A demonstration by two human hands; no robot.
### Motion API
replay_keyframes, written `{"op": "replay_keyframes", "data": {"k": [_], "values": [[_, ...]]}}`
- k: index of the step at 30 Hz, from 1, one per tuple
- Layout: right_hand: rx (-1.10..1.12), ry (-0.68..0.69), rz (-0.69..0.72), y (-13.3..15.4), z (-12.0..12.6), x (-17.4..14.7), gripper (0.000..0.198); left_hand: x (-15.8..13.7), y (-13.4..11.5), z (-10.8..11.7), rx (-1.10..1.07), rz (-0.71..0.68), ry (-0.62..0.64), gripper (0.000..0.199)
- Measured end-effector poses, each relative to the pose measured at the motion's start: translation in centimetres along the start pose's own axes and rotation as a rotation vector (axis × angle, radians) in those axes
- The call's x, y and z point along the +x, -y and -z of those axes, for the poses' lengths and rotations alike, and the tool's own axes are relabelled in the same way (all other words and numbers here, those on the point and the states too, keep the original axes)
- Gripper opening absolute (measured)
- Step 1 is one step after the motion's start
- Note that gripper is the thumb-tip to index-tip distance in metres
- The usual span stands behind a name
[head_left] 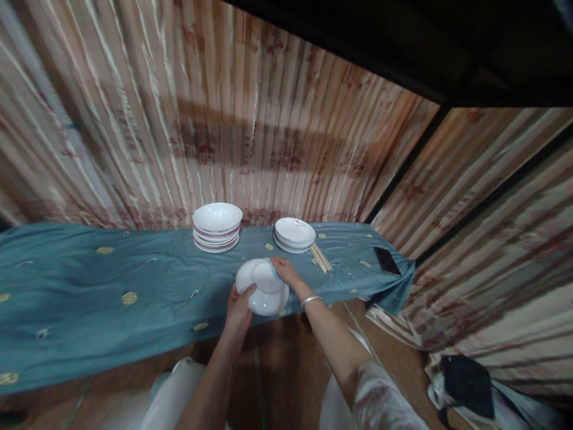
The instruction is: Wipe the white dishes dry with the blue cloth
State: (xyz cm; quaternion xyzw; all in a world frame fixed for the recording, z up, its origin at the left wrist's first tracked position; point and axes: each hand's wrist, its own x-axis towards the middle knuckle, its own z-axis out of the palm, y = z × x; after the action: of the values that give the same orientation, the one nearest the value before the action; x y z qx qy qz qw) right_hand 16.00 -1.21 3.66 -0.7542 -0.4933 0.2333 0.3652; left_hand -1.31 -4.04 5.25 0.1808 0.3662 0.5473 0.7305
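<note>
Several small white bowls [267, 300] overlap in a cluster between my two hands, over the front part of the cloth-covered table. My left hand [240, 303] grips the cluster from its lower left side, with the thumb laid over the white surface. At the upper right of the cluster, my right hand [283, 270] has its fingers closed on a bowl's edge, where a little blue pattern shows. A silver bangle [311, 301] circles my right wrist. How the bowls sit inside one another is partly hidden by the fingers.
Behind my hands stand a stack of larger white bowls [217, 218] with red bands and a stack of flower-patterned plates [294, 232]. Wooden chopsticks [320, 258] lie beside the plates. A black phone [387, 261] rests near the right end of the blue-green tablecloth [156, 286]. Curtains [250, 119] hang behind.
</note>
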Motion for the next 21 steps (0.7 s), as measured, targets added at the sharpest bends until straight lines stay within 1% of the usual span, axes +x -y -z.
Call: {"op": "replay_keyframes", "data": {"k": [3,8,11,13,17,21], "values": [[0.005,-0.035,-0.015,-0.1,0.0,-1.1,0.032,-0.3,-0.8,-0.1,-0.037,0.022,-0.019,0.039],[-0.022,-0.112,-0.037,0.2,-0.7,-3.2,0.038,-0.1,-1.8,-0.2,-0.045,0.080,-0.124,0.034],[-0.135,-0.183,-0.077,0.4,-1.7,-4.5,0.040,0.1,-1.9,-0.3,-0.057,0.087,-0.172,0.031],[-0.232,-0.225,-0.082,0.6,-2.4,-5.3,0.042,0.2,-1.8,-0.3,-0.076,0.084,-0.180,0.031],[-0.332,-0.299,-0.040,0.4,-3.7,-6.8,0.046,0.3,-1.6,-0.2,-0.079,0.074,-0.195,0.032],[-0.331,-0.401,0.027,-0.4,-5.3,-8.0,0.050,0.6,-1.2,0.1,-0.066,0.071,-0.171,0.033]]}}
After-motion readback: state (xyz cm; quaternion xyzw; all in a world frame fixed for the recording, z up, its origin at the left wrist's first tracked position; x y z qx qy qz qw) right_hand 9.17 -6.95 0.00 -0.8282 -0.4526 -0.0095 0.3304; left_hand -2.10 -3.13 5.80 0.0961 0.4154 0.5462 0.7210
